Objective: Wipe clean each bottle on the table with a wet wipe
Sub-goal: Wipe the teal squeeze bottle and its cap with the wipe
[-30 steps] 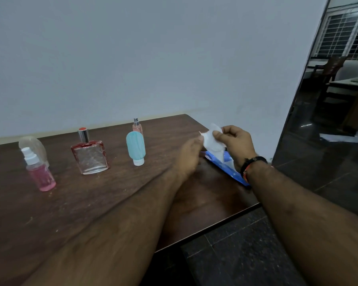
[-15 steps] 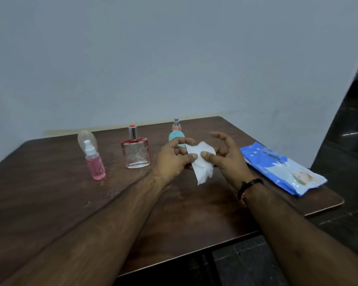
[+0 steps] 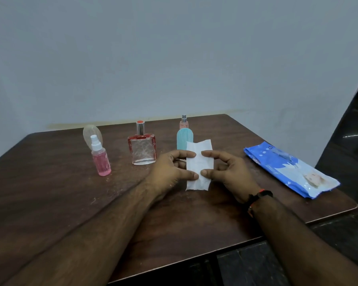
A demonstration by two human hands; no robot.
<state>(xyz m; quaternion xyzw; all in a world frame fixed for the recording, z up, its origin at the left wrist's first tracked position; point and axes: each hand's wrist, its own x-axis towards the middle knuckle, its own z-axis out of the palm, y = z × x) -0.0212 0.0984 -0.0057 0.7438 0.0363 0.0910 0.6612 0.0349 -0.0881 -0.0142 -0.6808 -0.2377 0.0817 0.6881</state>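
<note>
A white wet wipe (image 3: 198, 165) is held upright and spread flat between both hands above the brown table (image 3: 50, 203). My left hand (image 3: 170, 172) pinches its left edge, my right hand (image 3: 229, 172) pinches its right edge. Behind them stand several bottles: a pink spray bottle (image 3: 100, 159), a clear rounded bottle (image 3: 91, 134) behind it, a square glass perfume bottle (image 3: 143, 150) with a red cap, a teal bottle (image 3: 183, 139) partly hidden by the wipe, and a small pink spray bottle (image 3: 184, 122) at the back.
A blue wet-wipe pack (image 3: 289, 170) lies flat on the table's right side near the edge. A pale wall rises behind the table. Dark tiled floor (image 3: 339, 244) shows to the right and below the front edge.
The wipe went from being pulled out of the pack at the right to crumpled between both hands, and now it is unfolded flat. The view has swung left onto the bottles.
</note>
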